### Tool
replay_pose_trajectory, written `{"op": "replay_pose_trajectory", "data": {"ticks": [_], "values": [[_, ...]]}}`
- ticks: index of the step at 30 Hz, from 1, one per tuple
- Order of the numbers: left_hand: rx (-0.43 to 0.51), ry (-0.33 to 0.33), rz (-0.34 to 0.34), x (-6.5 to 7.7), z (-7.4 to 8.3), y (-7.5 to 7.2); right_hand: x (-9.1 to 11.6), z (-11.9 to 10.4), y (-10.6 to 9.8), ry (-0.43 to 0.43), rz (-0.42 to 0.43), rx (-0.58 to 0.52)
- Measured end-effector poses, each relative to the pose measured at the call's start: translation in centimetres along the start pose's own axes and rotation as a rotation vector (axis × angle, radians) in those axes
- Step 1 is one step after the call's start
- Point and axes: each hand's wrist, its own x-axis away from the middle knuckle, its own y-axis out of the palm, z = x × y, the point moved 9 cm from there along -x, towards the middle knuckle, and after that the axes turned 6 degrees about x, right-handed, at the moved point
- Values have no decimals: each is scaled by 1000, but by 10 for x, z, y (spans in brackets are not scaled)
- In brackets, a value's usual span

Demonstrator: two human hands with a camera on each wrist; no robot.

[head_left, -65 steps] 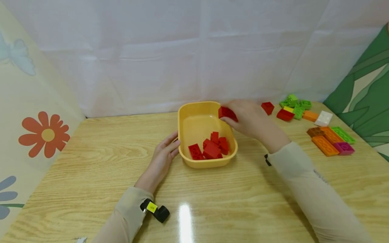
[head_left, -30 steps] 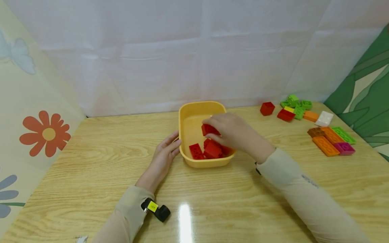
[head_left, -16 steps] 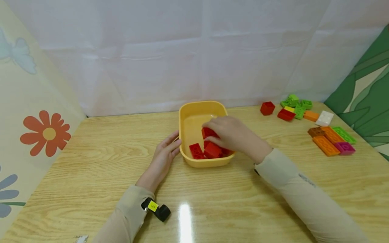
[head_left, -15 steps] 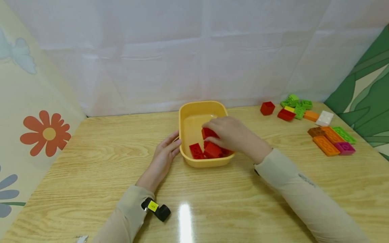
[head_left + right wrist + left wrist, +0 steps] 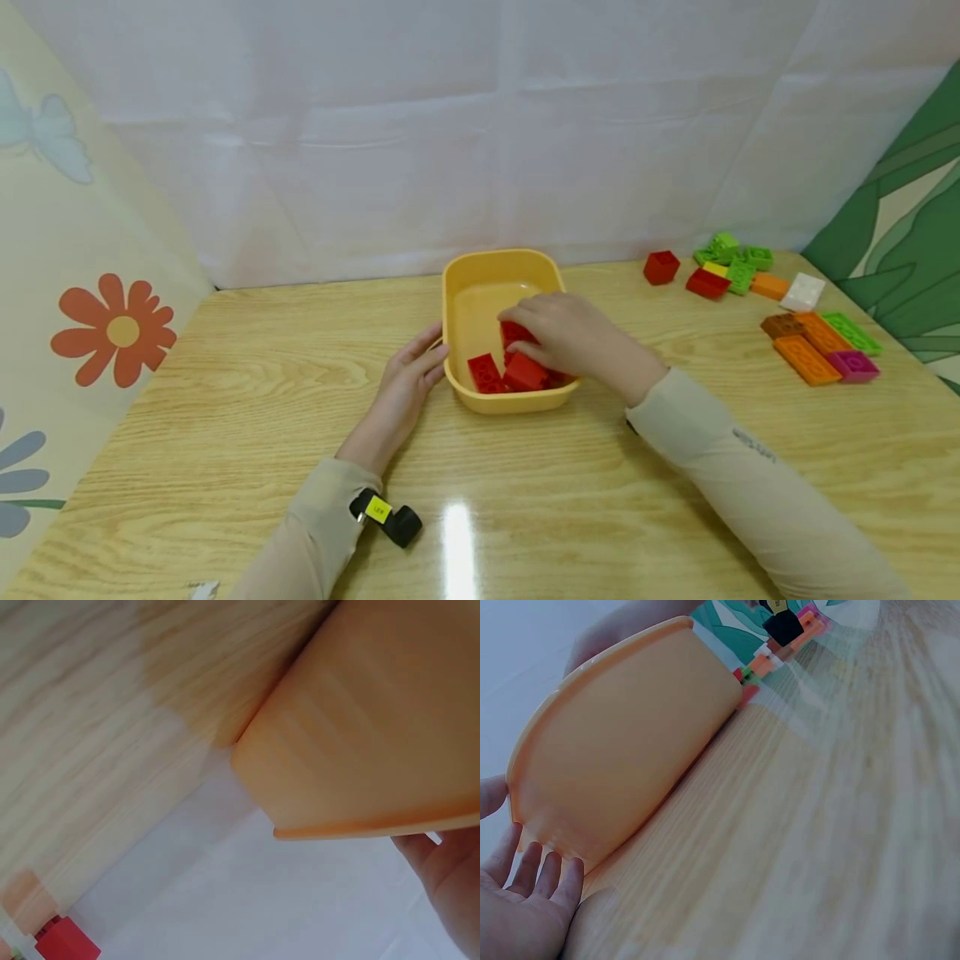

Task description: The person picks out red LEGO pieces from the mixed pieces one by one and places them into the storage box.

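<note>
A yellow plastic tub (image 5: 510,404) stands on the wooden table with several red toy bricks inside. My right hand (image 5: 566,337) reaches over its right side and grips a red brick (image 5: 514,335) low in the tub, partly hidden by the fingers. Just in front of that brick lie a red block (image 5: 527,372) and a flat studded red brick (image 5: 486,374); more red shows under the hand. With fairly straight fingers, my left hand (image 5: 405,383) rests against the tub's left wall, as the left wrist view (image 5: 525,900) also has it.
Two red bricks, one of them upright (image 5: 661,267), lie right of the tub. Beyond are green bricks (image 5: 738,277), a white brick (image 5: 802,292), orange bricks (image 5: 807,360) and a magenta brick (image 5: 852,366). A white cloth (image 5: 360,150) hangs behind the table.
My right hand has carried the red brick from above the tub's right rim leftward and down among the other bricks, sinking slightly in the last half second. The left hand has stayed put.
</note>
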Motion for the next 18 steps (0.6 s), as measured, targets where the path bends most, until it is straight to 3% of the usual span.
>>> {"op": "replay_pose_trajectory", "data": {"ticks": [18], "values": [[-19,-17,-5,3,1,1,0,3,-3,35,-38,6]]}}
